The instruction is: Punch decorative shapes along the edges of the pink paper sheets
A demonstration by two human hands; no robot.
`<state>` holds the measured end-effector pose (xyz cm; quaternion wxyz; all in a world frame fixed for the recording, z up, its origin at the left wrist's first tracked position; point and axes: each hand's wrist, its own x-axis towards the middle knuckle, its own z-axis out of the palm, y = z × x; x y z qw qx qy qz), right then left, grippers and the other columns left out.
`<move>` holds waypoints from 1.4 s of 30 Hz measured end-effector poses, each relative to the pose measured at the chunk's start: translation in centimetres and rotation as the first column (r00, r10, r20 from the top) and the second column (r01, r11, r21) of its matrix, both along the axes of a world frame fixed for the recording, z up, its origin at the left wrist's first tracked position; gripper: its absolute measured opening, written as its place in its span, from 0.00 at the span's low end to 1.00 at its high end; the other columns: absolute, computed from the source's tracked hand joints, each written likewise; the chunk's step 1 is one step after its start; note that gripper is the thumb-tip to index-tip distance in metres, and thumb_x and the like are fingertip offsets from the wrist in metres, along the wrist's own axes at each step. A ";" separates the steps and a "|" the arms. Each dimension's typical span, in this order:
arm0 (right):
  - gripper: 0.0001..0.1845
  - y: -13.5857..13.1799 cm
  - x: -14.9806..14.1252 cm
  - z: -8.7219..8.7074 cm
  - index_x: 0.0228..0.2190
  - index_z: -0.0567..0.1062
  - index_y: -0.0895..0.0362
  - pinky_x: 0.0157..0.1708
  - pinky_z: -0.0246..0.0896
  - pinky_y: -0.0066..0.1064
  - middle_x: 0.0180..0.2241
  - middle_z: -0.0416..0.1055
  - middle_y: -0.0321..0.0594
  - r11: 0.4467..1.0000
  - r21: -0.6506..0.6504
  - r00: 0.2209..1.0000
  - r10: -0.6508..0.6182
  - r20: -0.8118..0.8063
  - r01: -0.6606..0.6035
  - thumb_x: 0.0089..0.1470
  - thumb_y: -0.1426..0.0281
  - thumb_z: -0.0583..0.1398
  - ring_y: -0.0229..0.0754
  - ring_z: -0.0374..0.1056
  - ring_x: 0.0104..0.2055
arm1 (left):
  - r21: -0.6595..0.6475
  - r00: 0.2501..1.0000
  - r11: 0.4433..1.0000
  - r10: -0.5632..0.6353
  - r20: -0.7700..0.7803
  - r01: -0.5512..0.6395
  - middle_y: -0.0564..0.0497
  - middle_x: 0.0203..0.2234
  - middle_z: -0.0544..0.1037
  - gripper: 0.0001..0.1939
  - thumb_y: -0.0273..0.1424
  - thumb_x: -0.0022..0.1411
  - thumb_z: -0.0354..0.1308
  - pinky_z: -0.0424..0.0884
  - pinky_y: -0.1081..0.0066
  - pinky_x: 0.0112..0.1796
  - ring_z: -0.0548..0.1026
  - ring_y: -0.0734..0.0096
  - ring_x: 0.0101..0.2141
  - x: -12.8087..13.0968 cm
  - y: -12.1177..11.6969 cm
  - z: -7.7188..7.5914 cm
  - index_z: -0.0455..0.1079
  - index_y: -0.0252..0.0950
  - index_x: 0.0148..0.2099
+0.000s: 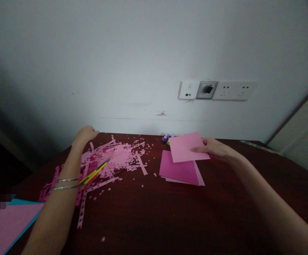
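- Right hand (214, 146): fingers narrow, pinching light pink sheet (187, 147) at its right edge, thumb on top face.
- Light pink sheet is right of centre, tilted, overlapping the upper part of the paper stack (179, 169) in view; cannot tell if the two touch.
- Paper stack: darker pink on top, paler corners sticking out below; lies on the brown desk (143, 223).
- Left hand (86, 134): far back by the wall (132, 63), fingers curled; cannot tell if they hold anything. Two silver bangles (66, 185) on the forearm.
- Pink scraps (120, 156), strips plus tiny punched bits, heaped just right of left forearm, some left of it.
- Slim yellow tool (95, 171) lies across the scraps, slanted.
- Small purple toy (165, 138) behind light pink sheet, near the wall.
- Pink-and-blue sheets (15, 226) at lower left.
- Sockets (233, 91) on the wall, upper right.
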<state>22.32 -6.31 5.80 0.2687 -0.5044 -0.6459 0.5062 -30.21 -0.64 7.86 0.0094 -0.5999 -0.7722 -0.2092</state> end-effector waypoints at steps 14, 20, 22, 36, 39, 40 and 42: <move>0.17 -2.9 0.5 -6.7 0.27 0.72 0.62 0.14 0.63 0.23 0.16 0.70 0.38 0.959 -0.080 0.946 -0.253 0.203 0.274 0.40 0.60 0.65 0.36 0.66 0.17 | -0.090 0.669 0.668 -0.712 0.213 0.739 0.40 0.40 0.73 0.25 0.45 0.49 0.54 0.64 0.68 0.38 0.71 0.58 0.40 27.1 -3.5 -7.2 0.69 0.32 0.44; 0.32 -3.9 1.1 -7.2 0.41 0.67 0.61 0.12 0.61 0.26 0.30 0.73 0.48 0.942 0.171 0.858 -0.335 0.390 0.290 0.34 0.60 0.67 0.42 0.69 0.23 | -0.199 0.669 0.662 -0.742 -0.036 0.723 0.35 0.44 0.69 0.34 0.50 0.47 0.54 0.61 0.64 0.41 0.66 0.48 0.45 30.4 -0.9 -8.9 0.66 0.29 0.49; 0.33 -4.2 0.9 -7.3 0.43 0.66 0.61 0.14 0.62 0.27 0.36 0.72 0.52 0.946 0.221 0.830 -0.315 0.460 0.237 0.35 0.59 0.66 0.44 0.70 0.25 | -0.238 0.574 0.564 -0.818 -0.032 0.791 0.37 0.43 0.70 0.34 0.51 0.45 0.56 0.61 0.66 0.40 0.67 0.51 0.43 31.1 0.1 -8.7 0.67 0.31 0.48; 0.33 -4.1 1.4 -7.5 0.46 0.62 0.61 0.22 0.62 0.29 0.40 0.71 0.51 0.963 0.235 0.776 -0.247 0.580 0.130 0.39 0.62 0.64 0.45 0.71 0.29 | -0.573 0.541 0.445 -0.841 -0.004 0.688 0.43 0.24 0.73 0.34 0.53 0.30 0.62 0.62 0.69 0.29 0.69 0.61 0.27 34.4 2.3 -6.8 0.72 0.28 0.32; 0.35 -4.1 1.3 -7.3 0.47 0.61 0.61 0.24 0.63 0.30 0.41 0.70 0.52 0.965 0.225 0.760 -0.247 0.602 0.135 0.38 0.61 0.64 0.46 0.71 0.31 | -0.589 0.521 0.380 -0.849 0.084 0.713 0.46 0.21 0.72 0.26 0.48 0.33 0.62 0.62 0.69 0.28 0.68 0.64 0.25 34.7 2.5 -6.3 0.72 0.29 0.28; 0.35 -4.1 1.3 -7.2 0.47 0.61 0.61 0.25 0.63 0.30 0.41 0.70 0.52 0.965 0.222 0.753 -0.246 0.610 0.136 0.38 0.61 0.64 0.46 0.71 0.31 | -0.589 0.515 0.357 -0.849 0.118 0.725 0.48 0.21 0.72 0.24 0.45 0.33 0.63 0.62 0.70 0.27 0.68 0.66 0.24 34.7 2.6 -6.1 0.72 0.29 0.28; 0.36 -4.1 1.3 -7.2 0.48 0.61 0.61 0.27 0.63 0.30 0.40 0.71 0.51 0.966 0.218 0.745 -0.245 0.621 0.137 0.38 0.61 0.65 0.47 0.71 0.33 | -0.589 0.502 0.319 -0.847 0.175 0.743 0.50 0.20 0.72 0.19 0.40 0.33 0.63 0.61 0.71 0.26 0.67 0.68 0.23 34.7 2.6 -5.7 0.73 0.31 0.28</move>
